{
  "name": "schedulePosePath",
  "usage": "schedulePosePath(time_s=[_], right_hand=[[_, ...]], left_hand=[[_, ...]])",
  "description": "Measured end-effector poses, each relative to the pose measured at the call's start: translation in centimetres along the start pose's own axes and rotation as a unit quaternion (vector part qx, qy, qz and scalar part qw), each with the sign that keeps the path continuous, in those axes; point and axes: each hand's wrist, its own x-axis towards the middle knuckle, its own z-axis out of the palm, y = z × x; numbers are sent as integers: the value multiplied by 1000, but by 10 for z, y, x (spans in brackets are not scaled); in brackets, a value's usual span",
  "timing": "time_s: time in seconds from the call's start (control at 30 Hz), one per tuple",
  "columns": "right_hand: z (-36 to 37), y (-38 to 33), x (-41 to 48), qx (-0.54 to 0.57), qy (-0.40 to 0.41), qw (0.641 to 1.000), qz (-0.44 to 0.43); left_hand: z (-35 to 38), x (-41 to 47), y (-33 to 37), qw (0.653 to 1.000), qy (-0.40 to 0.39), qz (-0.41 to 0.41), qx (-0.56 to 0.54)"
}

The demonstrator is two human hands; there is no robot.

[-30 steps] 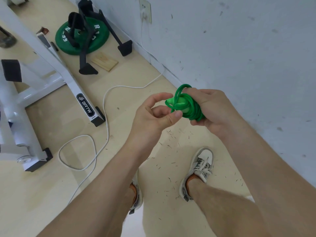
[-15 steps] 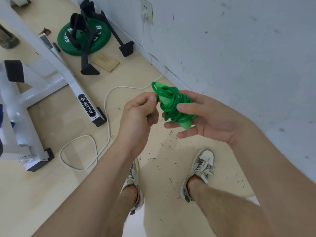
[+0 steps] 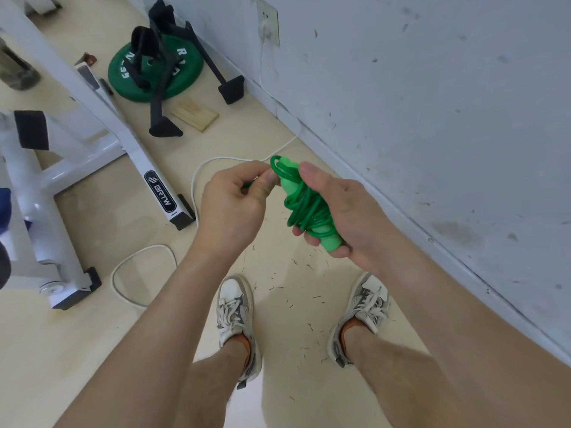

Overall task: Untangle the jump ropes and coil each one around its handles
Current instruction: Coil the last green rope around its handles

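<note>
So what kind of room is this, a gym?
Probably a small home gym. A green weight plate lies on the floor by the wall, a white exercise frame stands beside it, and the hands hold a green jump rope.

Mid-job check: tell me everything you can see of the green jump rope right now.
The green jump rope is a glossy, plastic-looking cord wound in many loose turns around lighter green handles, making a compact bundle tilted from upper left to lower right. One handle end sticks out at the bottom. The right hand cradles it, thumb on top, above the floor near the wall. The left hand pinches a stretch of cord by the top loop. How many handles are inside is unclear.
</note>
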Motion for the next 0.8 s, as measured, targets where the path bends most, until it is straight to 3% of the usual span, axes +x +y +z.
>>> schedulePosePath(time_s=[0.13, 0.4, 0.57, 0.67, 0.8], right_hand=[[2, -1, 0, 11, -30, 999, -16], [-1, 5, -1, 84, -101, 991, -4], [1, 10, -2, 122, -160, 980, 6], [-5, 5, -2, 80, -179, 980, -23], [-22, -5, -3, -132, -134, 982, -32]], left_hand=[[-3, 2, -7, 998, 5, -16, -63], [8, -1, -21, 954, -52, -168, -244], [2, 5, -29, 971, 11, -158, -176], [7, 2, -30, 974, -26, -155, -166], [2, 1, -26, 963, -71, -192, -177]])
